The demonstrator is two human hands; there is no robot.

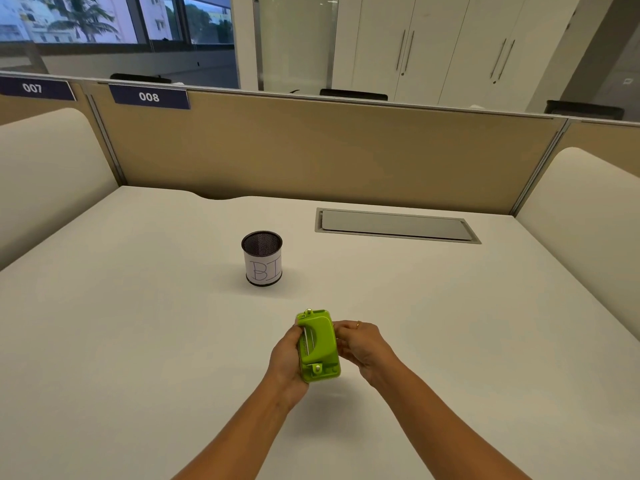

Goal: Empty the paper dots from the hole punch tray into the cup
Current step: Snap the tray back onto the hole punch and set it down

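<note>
Fingers of both hands, left hand (287,358) and right hand (363,344), grip the green hole punch (320,344), seemingly above the desk (138,341).

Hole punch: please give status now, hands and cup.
Left hand and right hand both grip the green hole punch, held above table. Cup upright, beyond punch, apart. Path clear.

The light over my surface (138,341) is soft and even, moderately bright, with no harsh glare. A faint diffuse shadow lies on it beneath my hands and forearms, and a thin dark shadow rings the base of the cup (262,258). Daylight shows through the window (104,19) far left. The wide lens bends the partition (329,150) and the surface's edges outward toward the corners. Focus is fairly sharp centrally, softer at the margins.
</note>
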